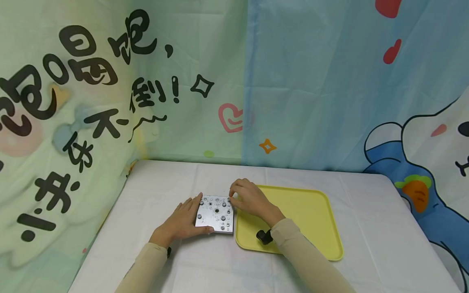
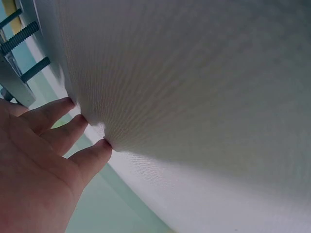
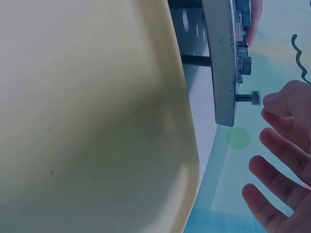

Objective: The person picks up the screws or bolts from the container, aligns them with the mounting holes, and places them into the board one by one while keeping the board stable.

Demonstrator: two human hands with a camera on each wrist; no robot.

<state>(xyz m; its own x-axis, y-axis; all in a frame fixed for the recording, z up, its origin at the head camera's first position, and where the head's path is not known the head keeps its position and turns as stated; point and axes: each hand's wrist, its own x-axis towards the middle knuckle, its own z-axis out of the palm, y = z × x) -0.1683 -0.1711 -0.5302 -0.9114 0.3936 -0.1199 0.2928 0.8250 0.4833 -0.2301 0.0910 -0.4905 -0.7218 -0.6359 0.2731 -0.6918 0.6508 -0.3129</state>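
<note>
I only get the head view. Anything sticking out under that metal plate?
Observer: Yes. In the right wrist view, threaded bolt ends project from the underside of the metal plate.
Operator: Right hand blocks a corner of it for me. What's there?
Observer: A thin screw standing proud of the top face, its head right by the thumb tip. Can't tell if they touch.
Operator: Left hand: fingertips on the plate only?
Observer: No. The left wrist view shows three fingertips against the white cloth.
</note>
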